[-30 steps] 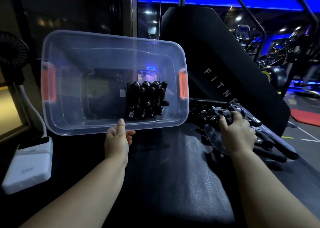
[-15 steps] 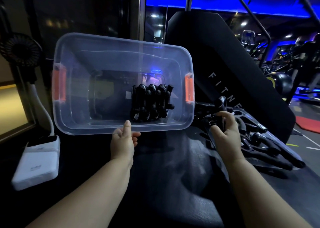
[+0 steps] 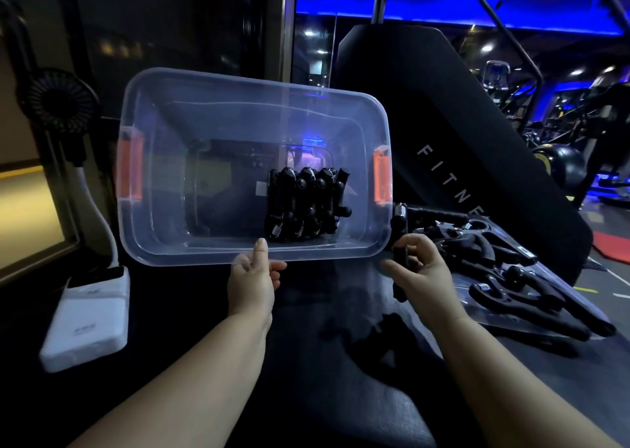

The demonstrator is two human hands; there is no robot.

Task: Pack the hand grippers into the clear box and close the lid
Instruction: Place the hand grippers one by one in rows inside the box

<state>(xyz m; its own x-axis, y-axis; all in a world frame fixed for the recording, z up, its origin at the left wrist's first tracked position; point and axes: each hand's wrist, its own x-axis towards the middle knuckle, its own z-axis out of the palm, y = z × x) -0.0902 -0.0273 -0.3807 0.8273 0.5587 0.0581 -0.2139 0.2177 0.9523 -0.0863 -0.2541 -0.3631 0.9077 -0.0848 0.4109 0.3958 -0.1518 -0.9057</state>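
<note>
My right fingers (image 3: 417, 243) are clamped on one gripper (image 3: 398, 226). Its long axis is near upright, just right of the lower right corner of the box (image 3: 238, 113). The opening lies up and left of it, nearer the right hand. My left fingers (image 3: 260, 253) pinch the near rim, box tilted toward me. The packed row (image 3: 306, 205) sits inside, at the right end.
</note>
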